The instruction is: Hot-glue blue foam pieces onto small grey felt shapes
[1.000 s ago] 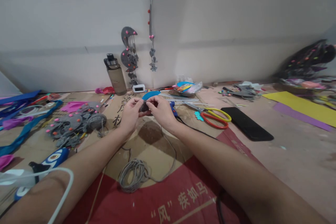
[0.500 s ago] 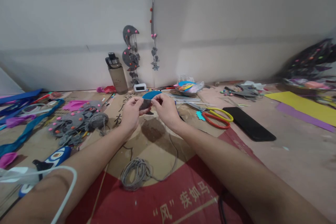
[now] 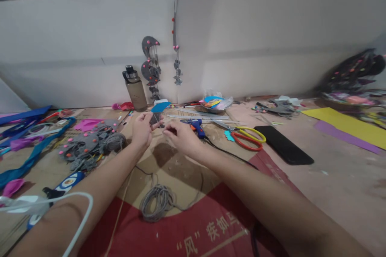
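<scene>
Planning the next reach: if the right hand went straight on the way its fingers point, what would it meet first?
Most likely the small grey piece pinched in the left hand: the right hand points left and away, toward it, though depth is unclear.

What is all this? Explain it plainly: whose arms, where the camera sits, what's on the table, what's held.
No machine: these are a person's two bare arms, filmed by one camera worn on the head, looking forward and down. The left hand pinches a small grey piece, with a blue cutout showing just above it. The right hand is pinched shut beside it; any thread there is too fine to see. On the cardboard lie a glue gun, scissors, a black phone and coiled grey cord.
</scene>
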`<state>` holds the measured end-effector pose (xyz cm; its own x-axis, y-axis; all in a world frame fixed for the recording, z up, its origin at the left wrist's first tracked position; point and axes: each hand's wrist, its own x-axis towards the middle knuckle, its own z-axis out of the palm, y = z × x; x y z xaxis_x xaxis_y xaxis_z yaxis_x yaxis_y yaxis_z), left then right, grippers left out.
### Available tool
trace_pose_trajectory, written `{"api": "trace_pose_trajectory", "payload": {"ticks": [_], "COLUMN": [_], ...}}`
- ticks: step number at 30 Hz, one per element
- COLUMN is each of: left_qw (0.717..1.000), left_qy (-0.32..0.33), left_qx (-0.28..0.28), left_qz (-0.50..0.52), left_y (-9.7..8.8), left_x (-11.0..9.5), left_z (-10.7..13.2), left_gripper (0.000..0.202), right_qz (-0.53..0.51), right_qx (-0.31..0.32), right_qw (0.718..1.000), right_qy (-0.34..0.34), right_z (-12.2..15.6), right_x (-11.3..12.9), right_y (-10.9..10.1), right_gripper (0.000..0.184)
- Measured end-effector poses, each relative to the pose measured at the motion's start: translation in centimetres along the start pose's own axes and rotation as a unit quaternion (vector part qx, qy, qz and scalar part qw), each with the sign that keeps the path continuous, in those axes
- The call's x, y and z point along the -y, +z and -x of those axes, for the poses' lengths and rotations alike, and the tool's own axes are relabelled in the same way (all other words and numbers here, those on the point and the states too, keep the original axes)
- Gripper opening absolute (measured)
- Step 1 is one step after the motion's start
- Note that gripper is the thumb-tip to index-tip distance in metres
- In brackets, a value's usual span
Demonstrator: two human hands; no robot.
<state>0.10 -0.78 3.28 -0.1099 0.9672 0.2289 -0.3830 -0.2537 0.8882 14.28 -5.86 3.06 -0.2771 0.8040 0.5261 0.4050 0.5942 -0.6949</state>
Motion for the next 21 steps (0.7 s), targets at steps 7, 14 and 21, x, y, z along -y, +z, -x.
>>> {"api": "trace_pose_trajectory", "payload": {"ticks": [7,14,21], "left_qw": [0.997,0.997,0.998], "left_qy": [0.030,0.047,0.047], "left_qx": [-0.052,-0.012,0.027], "left_qz": [0.047,0.056,0.031], "left_y": [-2.4,-1.8,-1.0], "left_x": [-0.5,-1.3,-1.3], "left_z": [-2.6,-2.1,-1.4], "left_gripper": [0.014,0.015,0.019], "right_qz": [0.051,0.339,0.220], "right_qx": [0.102,-0.011,0.029], "right_qw": [0.993,0.910,0.910], "right_qy": [0.011,0.238,0.350], "right_z": [-0.5,-0.4,0.3], "right_x": [0.7,-4.8,-7.9], "right_y": [-2.0,-5.6,-5.0], "right_gripper": [0.018,0.034,0.022]}}
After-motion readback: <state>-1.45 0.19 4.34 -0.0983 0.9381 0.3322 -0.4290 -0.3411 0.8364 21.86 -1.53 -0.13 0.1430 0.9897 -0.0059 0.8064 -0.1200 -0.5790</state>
